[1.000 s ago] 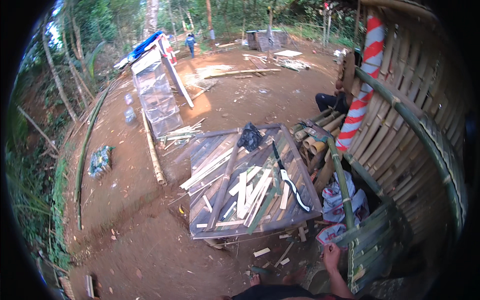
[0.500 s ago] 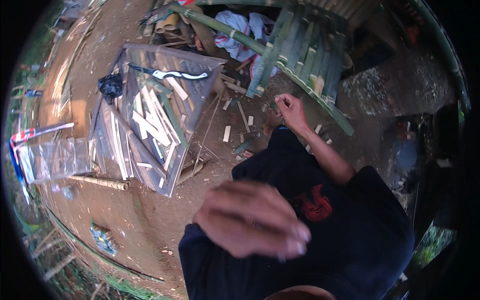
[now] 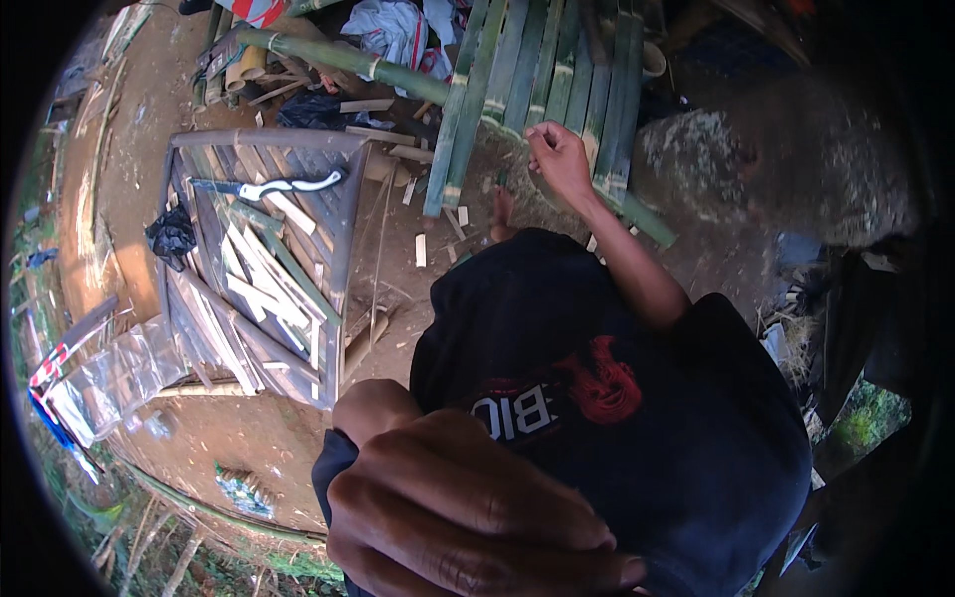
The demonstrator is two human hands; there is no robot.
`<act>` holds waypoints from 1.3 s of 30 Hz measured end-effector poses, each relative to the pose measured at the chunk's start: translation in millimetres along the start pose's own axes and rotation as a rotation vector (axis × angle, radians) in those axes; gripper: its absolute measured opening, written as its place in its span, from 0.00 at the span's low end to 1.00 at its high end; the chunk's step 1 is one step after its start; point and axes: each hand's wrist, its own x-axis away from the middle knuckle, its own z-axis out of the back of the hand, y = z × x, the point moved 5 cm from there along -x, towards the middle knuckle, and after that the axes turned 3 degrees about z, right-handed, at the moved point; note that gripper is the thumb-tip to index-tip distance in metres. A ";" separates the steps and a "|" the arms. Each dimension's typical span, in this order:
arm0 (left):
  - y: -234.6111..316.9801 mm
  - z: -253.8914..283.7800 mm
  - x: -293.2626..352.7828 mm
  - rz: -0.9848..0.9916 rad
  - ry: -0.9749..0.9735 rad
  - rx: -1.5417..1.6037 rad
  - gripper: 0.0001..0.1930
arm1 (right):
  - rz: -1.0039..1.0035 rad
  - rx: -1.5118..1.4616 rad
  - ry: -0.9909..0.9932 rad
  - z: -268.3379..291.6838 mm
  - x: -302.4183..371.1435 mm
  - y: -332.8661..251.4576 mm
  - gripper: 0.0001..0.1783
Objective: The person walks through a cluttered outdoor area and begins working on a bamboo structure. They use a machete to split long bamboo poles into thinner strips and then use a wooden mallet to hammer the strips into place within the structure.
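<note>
My left hand [image 3: 453,507] is close to the camera at the lower middle, in front of my dark shirt [image 3: 657,448]. Its fingers are bent and pressed together; whatever may be between them is hidden. Farther off, my right hand [image 3: 559,157] reaches out beside the ends of the green bamboo slats [image 3: 542,75]. Thumb and fingers there are curled in, and anything in them is too small to make out. A saw with a white handle [image 3: 298,185] lies on a framed slatted panel [image 3: 348,214] to the left, among pale split bamboo strips [image 3: 267,281].
A black plastic bag [image 3: 171,237] rests at the panel's left edge. Beyond it lies a clear plastic sheet [image 3: 119,373]. A bamboo pole [image 3: 338,63] and white sacks [image 3: 386,35] are at the back. Small offcuts [image 3: 420,250] dot the dirt floor. At the right is a large rock [image 3: 786,159].
My left hand has come closer to the camera and lower. My right hand has shifted up toward the bamboo slats. With the view's turn, the panel and saw appear farther left and lower.
</note>
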 end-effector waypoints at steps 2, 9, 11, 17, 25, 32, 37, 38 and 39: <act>-10.0 1.2 -27.5 -0.054 -0.054 -0.030 0.11 | 0.021 0.010 -0.078 -6.2 -23.9 -4.4 0.10; -101.2 63.9 -50.6 -0.085 0.196 -0.355 0.06 | 0.141 0.126 0.172 44.1 -161.7 39.4 0.09; -163.6 110.5 -20.6 0.414 0.621 -0.468 0.09 | 0.230 0.400 0.333 75.0 -216.4 57.1 0.12; -299.8 187.1 55.3 0.808 0.894 -0.110 0.12 | 0.120 1.020 0.166 122.6 -353.7 146.6 0.38; -362.8 215.1 56.8 0.770 0.946 0.165 0.08 | -0.421 0.999 -0.020 136.6 -372.6 164.5 0.34; -387.0 238.0 28.8 0.742 0.930 0.233 0.10 | -0.259 0.095 0.116 135.2 -310.1 105.6 0.18; -417.5 242.7 22.9 0.861 0.881 0.009 0.10 | -0.262 -0.267 0.077 54.7 -176.7 24.4 0.15; -422.4 243.0 17.4 0.933 0.896 -0.032 0.09 | -0.291 -0.299 0.060 46.8 -156.7 20.5 0.14; -432.4 246.5 14.9 0.912 0.862 -0.101 0.09 | -0.340 -0.263 0.028 39.9 -140.2 22.2 0.14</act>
